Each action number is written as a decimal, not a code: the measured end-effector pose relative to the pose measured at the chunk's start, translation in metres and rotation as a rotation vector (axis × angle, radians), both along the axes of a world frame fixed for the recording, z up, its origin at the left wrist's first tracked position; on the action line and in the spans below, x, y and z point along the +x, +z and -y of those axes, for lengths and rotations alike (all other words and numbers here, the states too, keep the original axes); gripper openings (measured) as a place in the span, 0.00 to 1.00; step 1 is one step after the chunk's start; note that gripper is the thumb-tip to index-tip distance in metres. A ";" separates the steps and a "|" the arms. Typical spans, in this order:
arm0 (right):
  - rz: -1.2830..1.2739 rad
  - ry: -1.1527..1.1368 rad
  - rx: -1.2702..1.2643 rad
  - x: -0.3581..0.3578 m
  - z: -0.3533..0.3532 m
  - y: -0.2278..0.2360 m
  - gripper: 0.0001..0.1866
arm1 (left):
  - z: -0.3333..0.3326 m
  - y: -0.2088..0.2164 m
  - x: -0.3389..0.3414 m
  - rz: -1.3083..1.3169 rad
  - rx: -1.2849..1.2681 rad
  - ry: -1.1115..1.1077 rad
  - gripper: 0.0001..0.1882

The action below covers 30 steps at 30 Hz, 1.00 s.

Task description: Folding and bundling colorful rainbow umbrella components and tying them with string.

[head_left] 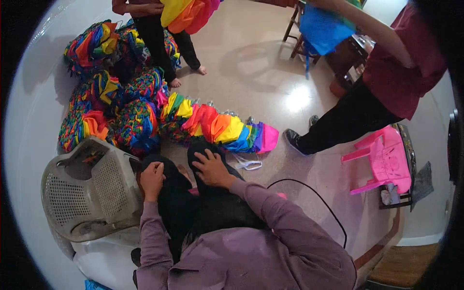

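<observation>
My left hand (152, 181) rests on my left knee with its fingers curled in, and nothing shows in them. On my right knee, my right hand (212, 169) lies with fingers spread, holding nothing. Both knees are in black trousers (217, 208). Just beyond them, a row of folded rainbow-coloured fabric pieces (215, 126) lies on the floor, with small shiny metal parts along its far side. A looped white strap (249, 165) is on the floor near its right end.
Large multicoloured fabric bundles (137, 123) are heaped at the left, behind a grey plastic chair (67, 203). One person (150, 34) stands beyond them with colourful fabric; another (391, 72) at right handles blue fabric. A pink chair (386, 157) and black cable (319, 198) are at right.
</observation>
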State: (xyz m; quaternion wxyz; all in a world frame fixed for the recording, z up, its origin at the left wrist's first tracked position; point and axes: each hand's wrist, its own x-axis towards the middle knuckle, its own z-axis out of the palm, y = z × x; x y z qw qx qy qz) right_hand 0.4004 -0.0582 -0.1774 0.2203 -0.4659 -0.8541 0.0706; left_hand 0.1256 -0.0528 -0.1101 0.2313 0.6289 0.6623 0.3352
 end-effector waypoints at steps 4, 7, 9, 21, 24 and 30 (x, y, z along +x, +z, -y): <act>0.016 0.004 0.001 0.001 0.001 0.011 0.27 | 0.001 0.009 0.001 0.035 -0.084 0.047 0.15; 0.036 0.003 -0.025 0.001 0.004 0.016 0.28 | 0.004 0.013 0.003 0.043 -0.083 0.058 0.15; 0.043 -0.001 -0.025 0.001 0.008 0.019 0.27 | 0.008 0.019 0.005 0.031 -0.091 0.060 0.15; 0.029 0.016 -0.009 -0.006 0.001 0.025 0.25 | 0.002 0.025 -0.002 0.022 -0.110 0.070 0.16; 0.024 0.040 0.009 -0.017 -0.005 0.031 0.24 | -0.002 0.026 -0.014 -0.003 -0.110 0.109 0.16; -0.097 -0.029 -0.259 -0.032 -0.037 0.074 0.36 | 0.010 0.037 -0.032 -0.019 -0.111 0.047 0.16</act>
